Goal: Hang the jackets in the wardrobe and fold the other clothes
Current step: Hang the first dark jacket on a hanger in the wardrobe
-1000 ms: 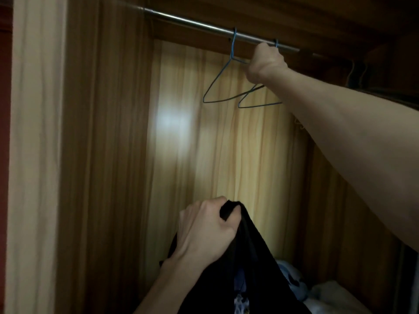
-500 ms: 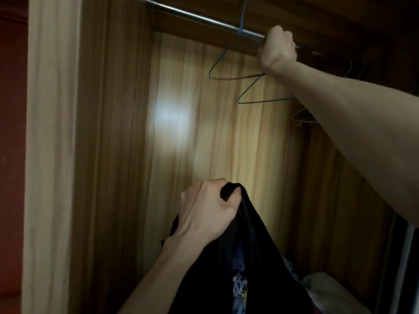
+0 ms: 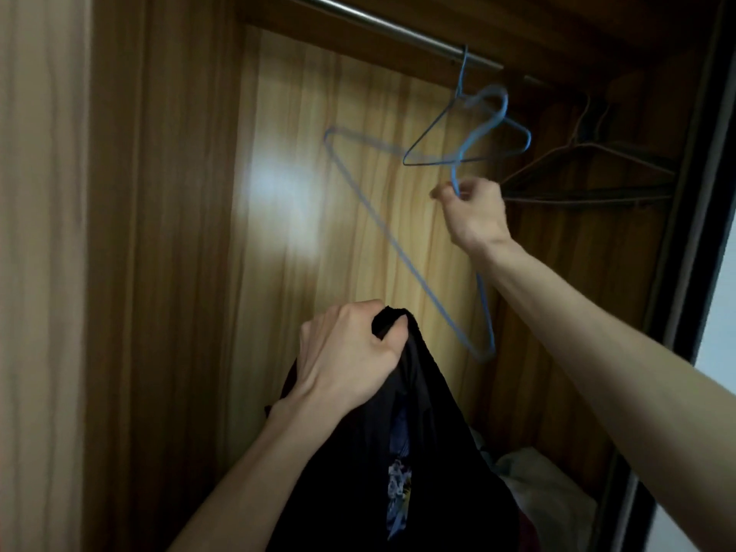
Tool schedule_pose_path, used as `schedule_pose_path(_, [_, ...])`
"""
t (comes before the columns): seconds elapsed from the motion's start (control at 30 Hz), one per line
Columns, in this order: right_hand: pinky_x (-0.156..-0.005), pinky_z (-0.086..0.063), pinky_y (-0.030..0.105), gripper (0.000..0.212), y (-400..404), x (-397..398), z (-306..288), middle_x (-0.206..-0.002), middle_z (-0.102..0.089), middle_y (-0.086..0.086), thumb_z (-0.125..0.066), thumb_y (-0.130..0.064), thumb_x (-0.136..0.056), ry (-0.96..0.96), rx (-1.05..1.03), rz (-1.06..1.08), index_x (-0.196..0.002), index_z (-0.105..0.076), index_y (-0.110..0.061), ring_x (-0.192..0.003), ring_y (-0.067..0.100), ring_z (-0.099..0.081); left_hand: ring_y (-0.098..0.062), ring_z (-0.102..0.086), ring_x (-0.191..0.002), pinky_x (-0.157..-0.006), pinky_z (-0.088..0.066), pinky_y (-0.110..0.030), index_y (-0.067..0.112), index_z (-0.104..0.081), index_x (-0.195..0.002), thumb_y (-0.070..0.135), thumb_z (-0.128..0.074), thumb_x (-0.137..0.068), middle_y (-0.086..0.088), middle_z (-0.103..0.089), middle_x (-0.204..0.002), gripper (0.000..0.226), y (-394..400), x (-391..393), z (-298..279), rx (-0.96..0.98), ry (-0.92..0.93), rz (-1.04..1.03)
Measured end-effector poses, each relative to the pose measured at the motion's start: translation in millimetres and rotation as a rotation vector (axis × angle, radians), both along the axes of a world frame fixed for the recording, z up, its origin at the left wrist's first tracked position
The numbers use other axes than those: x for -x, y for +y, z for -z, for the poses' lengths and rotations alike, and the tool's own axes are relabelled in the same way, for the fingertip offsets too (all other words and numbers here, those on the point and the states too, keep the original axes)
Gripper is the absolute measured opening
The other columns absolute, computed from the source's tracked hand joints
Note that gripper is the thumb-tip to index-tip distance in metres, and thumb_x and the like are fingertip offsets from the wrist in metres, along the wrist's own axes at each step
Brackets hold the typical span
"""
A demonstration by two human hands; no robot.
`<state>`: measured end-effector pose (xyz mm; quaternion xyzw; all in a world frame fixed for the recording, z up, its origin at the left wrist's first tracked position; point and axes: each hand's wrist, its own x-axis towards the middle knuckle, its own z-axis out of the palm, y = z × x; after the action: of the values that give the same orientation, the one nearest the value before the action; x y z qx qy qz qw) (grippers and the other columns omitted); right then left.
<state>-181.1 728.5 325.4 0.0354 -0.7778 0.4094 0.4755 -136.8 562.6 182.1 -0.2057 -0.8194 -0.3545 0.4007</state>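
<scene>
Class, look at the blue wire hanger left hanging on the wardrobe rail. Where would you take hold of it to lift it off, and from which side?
Grip the hanging blue hanger at its neck, just under the hook, coming from below and in front. Its hook loops over the rail, so it probably frees only upward, and the thin wire there suits a pinch.

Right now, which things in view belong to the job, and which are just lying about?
In play:
- black garment, gripped by left hand
- blue hanger, off the rail, pinched by right hand
- rail

Lying about:
- second blue hanger on the rail
- dark hangers further right
- pale clothes on the wardrobe floor
</scene>
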Motion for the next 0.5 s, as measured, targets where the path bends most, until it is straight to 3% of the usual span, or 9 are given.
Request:
schedule_pose_path(0.1, [-0.074,-0.049,0.033,0.020,0,-5,26,-0.087,-0.068,0.000,-0.062,-0.027,-0.097,-0.055,0.008,-0.059,-0.104,-0.076,-0.015,-0.082,0.019,-0.064,-0.034,-0.057,-0.072,-0.061,-0.034,-0.036,0.011,-0.053,-0.072,0.054,-0.058,-0.095,-0.006,-0.057,-0.061,0.049,4,-5,6,-0.010,0.001,-0.025])
schedule_pose_path(0.17, [-0.060,-0.042,0.029,0.015,6,-17,47,-0.073,-0.055,-0.005,-0.062,-0.027,-0.097,-0.117,0.072,-0.138,-0.104,-0.071,-0.017,-0.063,0.011,-0.050,-0.033,-0.057,-0.071,-0.060,-0.032,-0.036,0.011,-0.054,-0.072,0.054,-0.059,-0.095,-0.006,-0.057,-0.062,0.048,6,-9,12,-0.009,-0.009,-0.017])
schedule_pose_path(0.23, [-0.049,-0.036,0.025,0.009,17,-34,63,-0.068,-0.045,-0.006,-0.065,-0.028,-0.096,-0.184,0.176,-0.239,-0.101,-0.065,-0.020,-0.055,0.010,-0.040,-0.030,-0.057,-0.068,-0.060,-0.030,-0.034,0.013,-0.055,-0.073,0.053,-0.058,-0.095,-0.004,-0.056,-0.060,0.046,8,-12,18,-0.002,-0.016,-0.013])
schedule_pose_path(0.37, [-0.042,-0.022,0.022,0.018,50,-71,90,-0.061,-0.032,-0.007,-0.066,-0.035,-0.098,-0.185,0.229,-0.377,-0.094,-0.069,-0.018,-0.050,0.010,-0.025,-0.033,-0.057,-0.070,-0.060,-0.032,-0.035,0.011,-0.053,-0.071,0.053,-0.059,-0.095,-0.004,-0.055,-0.058,0.049,14,-16,30,0.021,-0.026,-0.017])
schedule_pose_path(0.5, [-0.038,-0.017,0.020,0.031,85,-102,118,-0.054,-0.026,-0.002,-0.057,-0.030,-0.106,-0.121,0.194,-0.365,-0.088,-0.073,-0.012,-0.044,0.010,-0.021,-0.031,-0.056,-0.064,-0.059,-0.036,-0.036,0.010,-0.053,-0.070,0.052,-0.059,-0.095,-0.004,-0.055,-0.058,0.049,23,-18,39,0.046,-0.022,-0.007])
